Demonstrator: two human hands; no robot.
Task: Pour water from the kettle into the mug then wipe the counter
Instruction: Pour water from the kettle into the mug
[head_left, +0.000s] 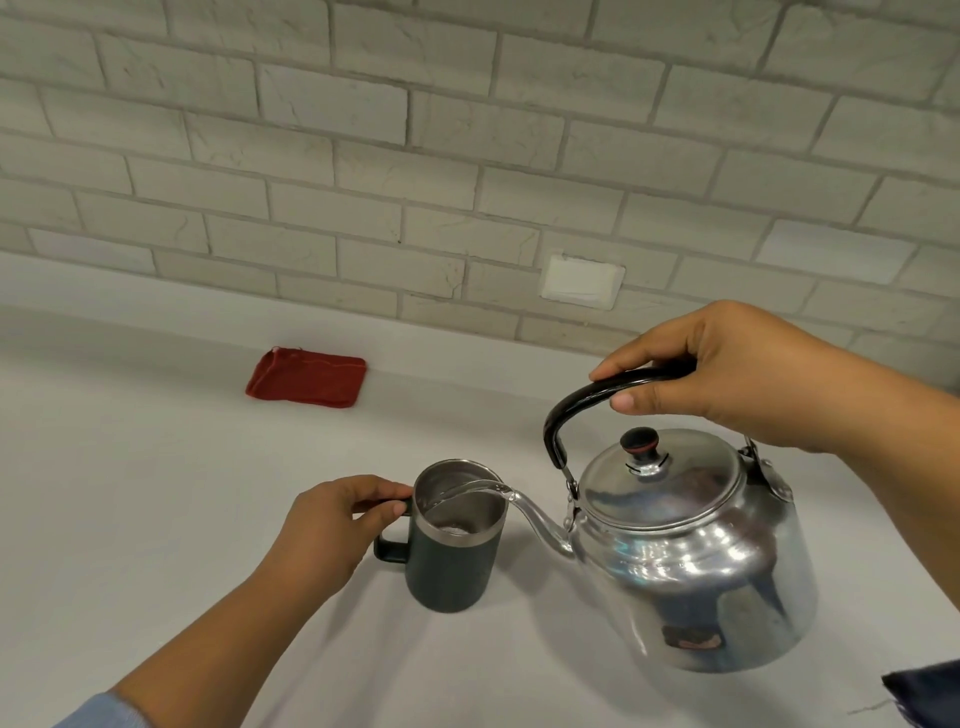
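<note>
A shiny metal kettle (691, 561) with a black handle hangs tilted to the left above the counter. My right hand (727, 374) grips that handle from above. Its thin spout reaches over the rim of a dark green mug (452, 566) with a steel inside, and a clear stream of water runs from the spout into it. The mug stands upright on the white counter (156, 519). My left hand (327, 525) holds the mug's black handle. A folded red cloth (306, 378) lies flat further back on the left, near the wall.
A white brick wall (467, 156) rises behind the counter, with a blank white cover plate (582, 282) set low in it. A dark piece of fabric (930, 691) shows at the bottom right corner.
</note>
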